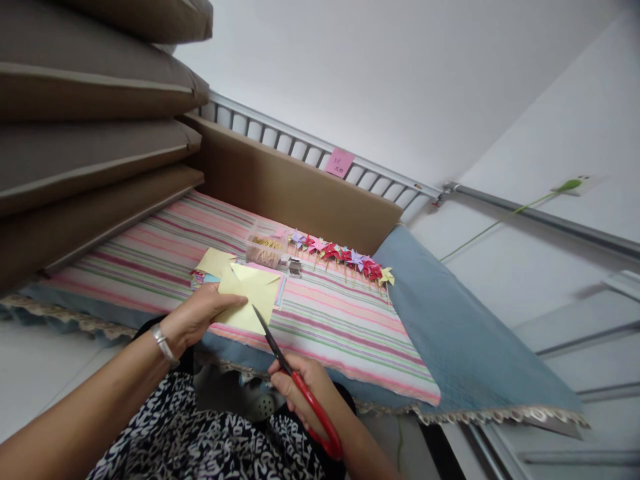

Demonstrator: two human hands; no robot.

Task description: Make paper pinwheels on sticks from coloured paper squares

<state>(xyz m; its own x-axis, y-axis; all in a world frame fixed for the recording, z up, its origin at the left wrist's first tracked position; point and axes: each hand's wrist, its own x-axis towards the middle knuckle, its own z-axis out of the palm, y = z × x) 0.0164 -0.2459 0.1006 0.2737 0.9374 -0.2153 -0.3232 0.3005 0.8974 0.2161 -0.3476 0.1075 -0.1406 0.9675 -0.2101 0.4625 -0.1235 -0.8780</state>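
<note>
My left hand (196, 316) pinches a folded yellow paper square (251, 297) just above the near edge of a striped cloth (330, 320). My right hand (303, 387) grips red-handled scissors (300, 387), whose dark blades point up and left and touch the lower edge of the yellow paper. A silver bracelet is on my left wrist. Another yellow paper (215, 261) lies on a small stack of coloured sheets just behind the held one.
A row of small paper pinwheels on sticks (343, 257) lies along the cloth's far side, beside a clear plastic box of sticks (265, 250). A cardboard panel (290, 190) stands behind. Stacked brown cushions (85, 120) fill the left. A blue quilt (450, 340) lies right.
</note>
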